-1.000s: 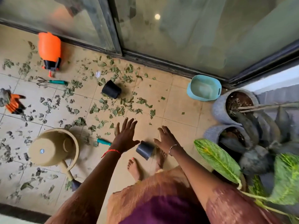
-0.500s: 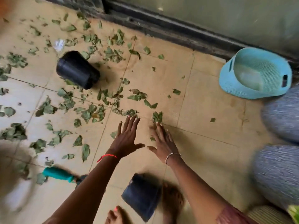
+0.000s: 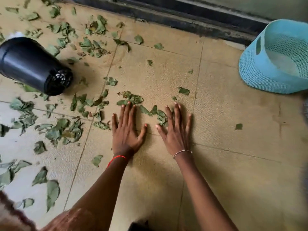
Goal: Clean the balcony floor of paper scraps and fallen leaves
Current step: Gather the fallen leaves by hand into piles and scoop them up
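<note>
Several green fallen leaves [image 3: 65, 129] lie scattered over the beige tiled balcony floor [image 3: 233, 147], thickest on the left and centre. My left hand [image 3: 126, 129] rests flat on the tiles, palm down, fingers spread, fingertips touching a small leaf clump [image 3: 131, 98]. My right hand [image 3: 176, 129] lies flat beside it, fingers apart, with a few leaves [image 3: 160, 115] between thumb and index finger. Neither hand holds anything. A pale scrap, blurred, sits at the far left edge above the black pot.
A black plastic pot [image 3: 31, 65] lies on its side at the left. A turquoise mesh basket [image 3: 276, 62] stands at the right, near the dark sliding-door track [image 3: 183, 15] along the back. Bare tiles stretch to the right of my hands.
The view has dropped much closer to the floor. Both hands went forward and down from hovering to lying flat on the tiles at the leaves.
</note>
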### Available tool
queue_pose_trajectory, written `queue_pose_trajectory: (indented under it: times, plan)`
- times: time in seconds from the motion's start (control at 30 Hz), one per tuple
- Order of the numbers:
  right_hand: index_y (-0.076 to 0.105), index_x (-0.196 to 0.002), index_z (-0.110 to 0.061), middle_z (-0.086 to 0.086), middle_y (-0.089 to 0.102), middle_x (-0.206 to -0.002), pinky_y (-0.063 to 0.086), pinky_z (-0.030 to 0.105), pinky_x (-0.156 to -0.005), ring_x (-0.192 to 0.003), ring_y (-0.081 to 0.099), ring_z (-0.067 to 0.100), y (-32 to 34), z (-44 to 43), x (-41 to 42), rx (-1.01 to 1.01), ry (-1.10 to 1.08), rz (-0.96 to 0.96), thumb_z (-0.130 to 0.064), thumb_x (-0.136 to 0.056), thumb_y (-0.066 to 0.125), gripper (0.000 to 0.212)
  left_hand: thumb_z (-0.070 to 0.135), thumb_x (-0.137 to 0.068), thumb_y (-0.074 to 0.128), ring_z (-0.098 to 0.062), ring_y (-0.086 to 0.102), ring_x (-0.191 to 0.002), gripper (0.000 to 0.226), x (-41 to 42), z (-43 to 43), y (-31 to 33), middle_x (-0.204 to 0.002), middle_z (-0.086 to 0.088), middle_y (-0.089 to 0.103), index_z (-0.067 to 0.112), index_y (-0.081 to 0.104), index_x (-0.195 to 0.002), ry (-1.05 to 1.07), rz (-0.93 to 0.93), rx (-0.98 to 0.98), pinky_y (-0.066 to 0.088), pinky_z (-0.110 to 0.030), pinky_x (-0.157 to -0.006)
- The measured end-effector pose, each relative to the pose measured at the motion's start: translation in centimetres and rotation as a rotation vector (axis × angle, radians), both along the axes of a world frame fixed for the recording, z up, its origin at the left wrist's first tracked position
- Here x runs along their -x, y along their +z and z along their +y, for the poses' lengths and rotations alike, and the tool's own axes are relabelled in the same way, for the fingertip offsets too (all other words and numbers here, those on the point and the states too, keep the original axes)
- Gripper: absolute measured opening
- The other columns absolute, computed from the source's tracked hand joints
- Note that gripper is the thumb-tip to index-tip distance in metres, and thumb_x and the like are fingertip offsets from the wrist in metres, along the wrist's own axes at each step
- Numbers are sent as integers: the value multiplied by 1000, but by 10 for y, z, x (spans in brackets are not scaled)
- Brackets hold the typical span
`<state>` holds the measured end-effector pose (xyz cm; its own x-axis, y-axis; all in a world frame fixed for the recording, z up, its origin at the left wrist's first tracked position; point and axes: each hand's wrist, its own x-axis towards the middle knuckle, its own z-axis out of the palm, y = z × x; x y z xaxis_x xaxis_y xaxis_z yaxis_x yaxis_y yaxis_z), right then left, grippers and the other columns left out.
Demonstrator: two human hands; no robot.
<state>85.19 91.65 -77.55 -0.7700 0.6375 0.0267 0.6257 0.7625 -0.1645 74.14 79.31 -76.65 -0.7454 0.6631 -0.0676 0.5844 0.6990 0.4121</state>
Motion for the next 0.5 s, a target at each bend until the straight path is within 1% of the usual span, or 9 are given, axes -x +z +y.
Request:
queue_pose_trajectory:
  times: [0.07,0.13,0.17,0.2,0.23,0.3,0.37,0.43,0.5]
  plan:
    - [22,-147,-19,7,17,-155,7,51,-113,-143,10,17,3,-6,10,51,-37,49,-55,-93,22,65,62,-88,24,-12,4,-146,78,1,0,0,-160,1,10,17,16,-151,-2,11,7,-5,-41,-119]
    - [28,-145,-16,5,21,-154,11,49,-114,-143,10,16,7,-10,18,171,-41,186,-48,-94,27,60,64,-87,25,-12,3,-146,79,0,0,0,-160,0,9,18,15,-151,-12,12,5,-3,-43,-119]
    - [29,-144,-16,2,21,-154,14,48,-115,-143,10,15,9,-9,18,234,-88,273,-45,-95,28,58,65,-87,24,-11,1,-146,80,0,-1,0,-160,0,8,19,15,-151,-21,14,9,-3,-44,-119]
    - [31,-144,-15,0,20,-154,16,48,-115,-142,10,15,10,-4,13,268,-176,347,-41,-95,28,56,66,-87,24,-11,0,-146,81,1,-1,0,-160,0,7,19,15,-151,-26,17,13,-4,-44,-118]
    - [33,-143,-13,0,19,-153,17,47,-115,-142,11,15,11,5,6,258,-289,415,-38,-95,28,55,67,-86,23,-11,-1,-146,82,1,-1,0,-160,0,7,19,15,-151,-30,22,13,-4,-44,-118]
    - [39,-139,-3,10,23,-152,17,43,-115,-142,15,24,12,26,-16,164,-533,519,-33,-94,34,54,68,-85,23,-12,-1,-146,83,2,-1,0,-160,0,6,18,15,-151,-38,24,12,-5,-44,-118]
    - [40,-137,4,20,26,-150,13,37,-115,-141,17,34,11,49,-42,89,-743,511,-29,-94,41,54,69,-84,23,-13,0,-147,84,2,-1,0,-160,0,7,18,16,-151,-39,21,13,-4,-45,-118]
    - [33,-140,3,21,21,-151,10,42,-115,-143,13,33,7,69,-63,82,-878,380,-35,-91,39,63,69,-84,24,-13,0,-147,85,2,0,0,-160,0,7,18,16,-151,-38,15,13,-5,-45,-118]
    - [25,-144,0,21,16,-153,6,45,-115,-143,10,30,1,78,-71,114,-917,247,-45,-88,32,72,70,-84,24,-13,0,-147,85,2,-1,-1,-160,0,7,18,16,-151,-35,12,13,-5,-44,-118]
